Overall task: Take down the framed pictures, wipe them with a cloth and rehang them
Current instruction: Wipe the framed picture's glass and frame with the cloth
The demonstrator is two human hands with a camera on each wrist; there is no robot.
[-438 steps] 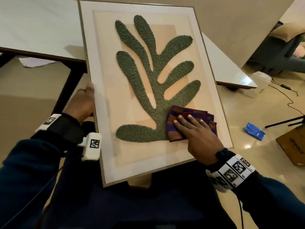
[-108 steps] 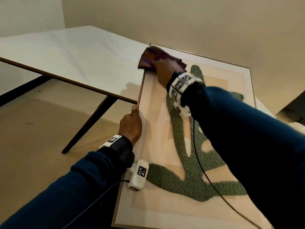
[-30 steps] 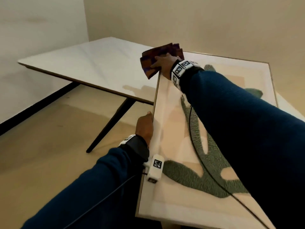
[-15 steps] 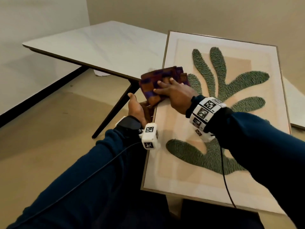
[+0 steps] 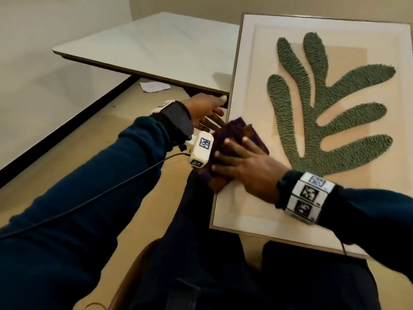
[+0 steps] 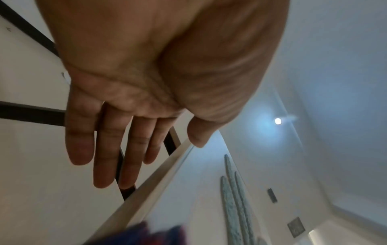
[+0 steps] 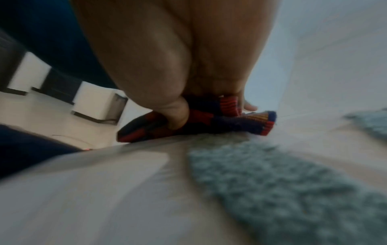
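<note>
Purple cloth [image 5: 232,151] sits under my right grip [image 5: 248,168], flat fingers pressing it on the picture's [image 5: 252,63] left edge. My left grip [image 5: 207,113] hangs loose beside it, holding nothing. Unheld, the picture could slide off my lap.

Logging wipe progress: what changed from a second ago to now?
The right hand drew the cloth from the picture's far left corner down its left edge. The left hand let go of that edge and is open beside it. The framed picture stays on the lap.
</note>
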